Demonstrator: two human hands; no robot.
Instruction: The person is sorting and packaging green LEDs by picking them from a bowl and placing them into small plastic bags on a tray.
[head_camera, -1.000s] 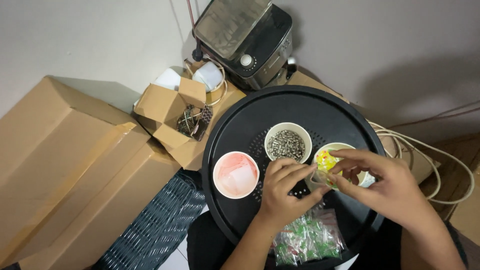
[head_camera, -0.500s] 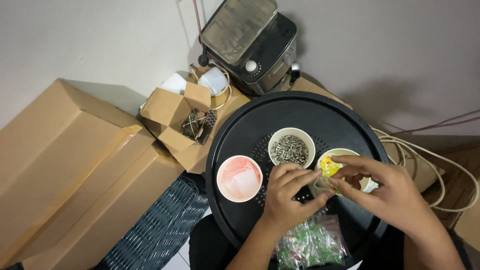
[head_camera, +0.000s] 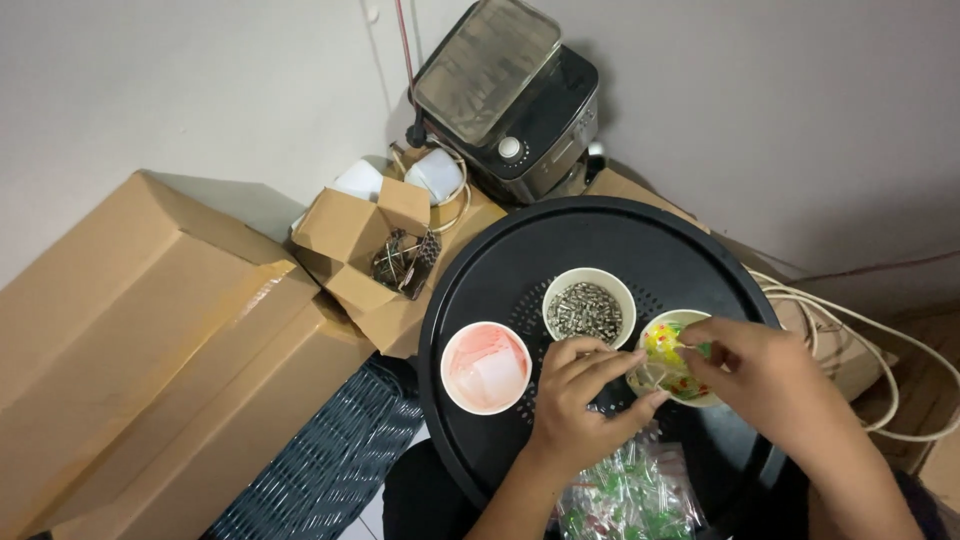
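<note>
Both hands (head_camera: 600, 400) (head_camera: 770, 375) pinch over the colourful-bead bowl (head_camera: 668, 345).

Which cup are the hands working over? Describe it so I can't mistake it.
On the round black tray stand three paper cups. It is the rightmost cup, under the right hand. Unlike the grey-filled cup and pink cup, it holds bright yellow, red and green bits.

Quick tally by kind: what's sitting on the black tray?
Bowls: 3 – pink-tinted one, one of grey metal bits, one of yellow and red bits
Clear bags of green pieces: 1
Hands over the tray: 2 – left, right
Total: 6
</note>
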